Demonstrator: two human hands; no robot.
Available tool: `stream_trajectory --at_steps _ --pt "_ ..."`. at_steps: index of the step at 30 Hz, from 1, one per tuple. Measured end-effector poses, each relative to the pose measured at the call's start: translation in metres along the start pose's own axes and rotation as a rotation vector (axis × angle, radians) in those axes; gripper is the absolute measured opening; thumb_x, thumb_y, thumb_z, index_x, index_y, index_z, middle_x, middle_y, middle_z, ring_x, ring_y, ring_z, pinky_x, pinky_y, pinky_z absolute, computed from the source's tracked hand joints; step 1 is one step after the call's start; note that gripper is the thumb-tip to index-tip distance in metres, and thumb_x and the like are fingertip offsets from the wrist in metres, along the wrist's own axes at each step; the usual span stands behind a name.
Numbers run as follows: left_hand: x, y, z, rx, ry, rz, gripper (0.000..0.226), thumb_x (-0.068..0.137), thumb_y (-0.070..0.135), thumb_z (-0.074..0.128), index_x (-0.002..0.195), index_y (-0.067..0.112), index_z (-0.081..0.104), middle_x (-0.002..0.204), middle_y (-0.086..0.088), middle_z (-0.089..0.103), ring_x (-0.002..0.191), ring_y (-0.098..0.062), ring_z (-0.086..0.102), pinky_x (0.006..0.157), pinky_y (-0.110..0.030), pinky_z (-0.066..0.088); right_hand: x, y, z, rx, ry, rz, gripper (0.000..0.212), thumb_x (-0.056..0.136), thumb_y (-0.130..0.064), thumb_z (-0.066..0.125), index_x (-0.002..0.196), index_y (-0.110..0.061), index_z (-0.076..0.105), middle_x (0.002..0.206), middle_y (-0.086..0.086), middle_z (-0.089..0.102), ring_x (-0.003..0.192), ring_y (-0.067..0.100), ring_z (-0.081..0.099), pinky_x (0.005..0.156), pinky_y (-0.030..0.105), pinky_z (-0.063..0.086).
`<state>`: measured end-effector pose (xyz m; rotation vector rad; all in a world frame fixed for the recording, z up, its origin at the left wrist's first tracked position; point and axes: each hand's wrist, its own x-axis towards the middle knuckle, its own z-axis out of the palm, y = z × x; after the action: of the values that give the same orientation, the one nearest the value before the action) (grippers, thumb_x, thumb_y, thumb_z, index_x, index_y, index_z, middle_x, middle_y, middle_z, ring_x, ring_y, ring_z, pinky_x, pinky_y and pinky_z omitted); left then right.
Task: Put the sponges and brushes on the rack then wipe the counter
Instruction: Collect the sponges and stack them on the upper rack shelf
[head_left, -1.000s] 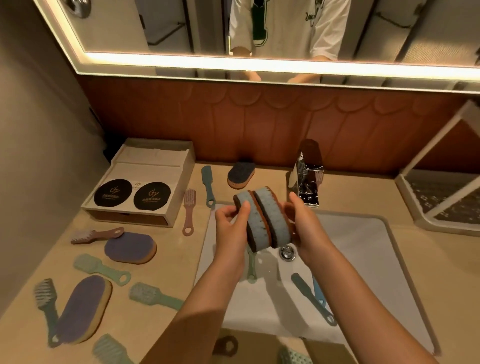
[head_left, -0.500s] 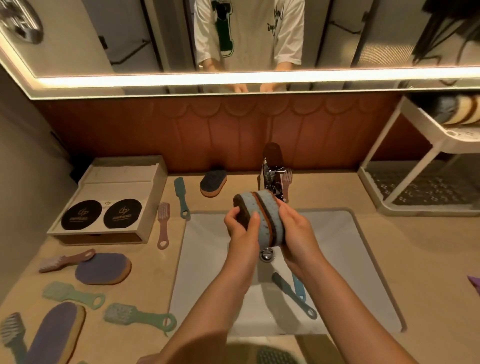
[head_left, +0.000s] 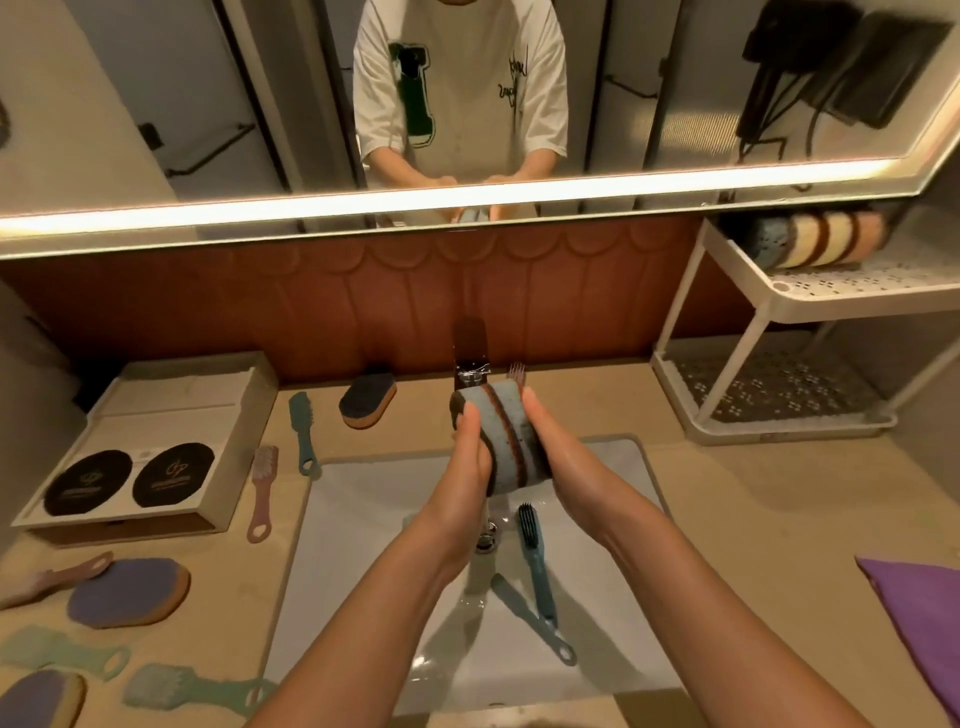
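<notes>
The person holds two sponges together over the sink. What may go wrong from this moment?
1. The two sponges are only squeezed between the left hand and right hand; one may slip out and fall into the sink onto the brushes there.
2. Water seems to run from them, so carrying them to the rack may wet the counter.
3. The upper shelf already holds a row of sponges, so space may be tight.
</notes>
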<state>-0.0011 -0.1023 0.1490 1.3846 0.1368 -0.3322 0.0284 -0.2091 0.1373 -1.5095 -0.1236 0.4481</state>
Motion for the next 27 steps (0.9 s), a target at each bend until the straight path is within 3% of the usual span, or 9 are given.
stream_trajectory --at_steps 3,7,10,13,17,19,21,23,27 --pt "0.001 0.009 0.02 -0.003 -0.015 0.024 0.059 0.096 0.053 0.012 0.141 0.025 0.037 0.133 0.006 0.052 0.122 -0.006 0.049 0.112 -0.03 0.031 0.0 0.0 -0.021 0.014 -0.017 0.0 0.1 0.066 -0.088 0.042 0.148 -0.034 0.022 0.155 -0.008 0.027 0.141 0.01 0.028 0.118 0.043 0.023" --pt "0.006 0.028 0.066 0.022 0.002 0.044 0.08 0.082 0.074 0.027 0.147 0.027 0.028 0.15 0.005 0.034 0.138 -0.009 0.032 0.119 -0.039 0.02 -0.013 -0.013 -0.06 0.059 -0.015 -0.031 0.093 0.072 -0.078 0.049 0.148 -0.031 0.024 0.15 -0.005 0.038 0.135 0.009 0.04 0.115 0.041 0.03" --pt "0.014 0.037 0.095 -0.038 -0.013 0.032 0.104 0.062 0.087 0.041 0.147 0.029 0.027 0.156 0.007 0.021 0.144 -0.009 0.017 0.121 -0.039 0.011 -0.026 -0.027 -0.088 0.092 0.01 -0.071 0.07 0.084 -0.057 0.052 0.145 -0.027 0.033 0.14 -0.001 0.051 0.125 0.011 0.052 0.109 0.038 0.039" --pt "0.013 0.05 0.127 -0.086 -0.026 0.048 0.078 0.084 0.068 0.035 0.146 0.021 0.03 0.151 0.008 0.028 0.141 -0.008 0.022 0.118 -0.03 0.014 -0.039 -0.04 -0.114 0.1 0.04 -0.167 0.054 0.085 -0.044 0.058 0.134 -0.025 0.046 0.126 0.0 0.063 0.116 0.013 0.06 0.1 0.036 0.047" --pt "0.02 0.064 0.163 0.132 -0.014 0.245 0.058 0.097 0.049 0.019 0.148 0.021 0.022 0.145 0.018 0.025 0.128 0.007 0.024 0.098 -0.005 0.018 -0.046 -0.06 -0.155 0.132 0.162 -0.203 0.073 0.068 -0.05 0.072 0.131 -0.021 0.048 0.123 0.006 0.063 0.11 0.018 0.063 0.091 0.036 0.054" --pt "0.029 0.074 0.178 0.129 -0.084 0.23 0.059 0.097 0.05 0.013 0.149 0.022 0.018 0.151 0.013 0.024 0.131 0.004 0.024 0.104 -0.011 0.018 -0.049 -0.075 -0.176 0.103 0.215 -0.213 0.078 0.065 -0.051 0.075 0.132 -0.022 0.047 0.122 0.006 0.062 0.109 0.018 0.063 0.086 0.033 0.055" --pt "0.035 0.085 0.197 0.152 -0.129 0.258 0.054 0.1 0.046 0.015 0.149 0.024 0.016 0.138 0.019 0.039 0.12 0.004 0.038 0.105 -0.019 0.025 -0.052 -0.089 -0.198 0.05 0.265 -0.222 0.073 0.069 -0.046 0.073 0.133 -0.022 0.047 0.121 0.005 0.06 0.108 0.018 0.061 0.085 0.032 0.056" --pt "0.044 0.093 0.213 0.216 -0.113 0.309 0.046 0.102 0.04 0.019 0.147 0.028 0.017 0.107 0.031 0.043 0.097 0.014 0.044 0.094 -0.012 0.036 -0.055 -0.101 -0.219 -0.038 0.337 -0.23 0.062 0.077 -0.041 0.068 0.133 -0.022 0.048 0.12 0.003 0.06 0.106 0.017 0.06 0.082 0.029 0.056" --pt "0.06 0.108 0.247 0.415 -0.165 0.327 0.04 0.099 0.045 0.017 0.132 0.033 0.036 0.101 0.024 0.043 0.069 0.024 0.045 0.06 0.006 0.037 -0.059 -0.117 -0.261 -0.209 0.463 -0.236 0.056 0.082 -0.038 0.065 0.132 -0.018 0.051 0.118 0.004 0.061 0.102 0.015 0.059 0.073 0.02 0.051"
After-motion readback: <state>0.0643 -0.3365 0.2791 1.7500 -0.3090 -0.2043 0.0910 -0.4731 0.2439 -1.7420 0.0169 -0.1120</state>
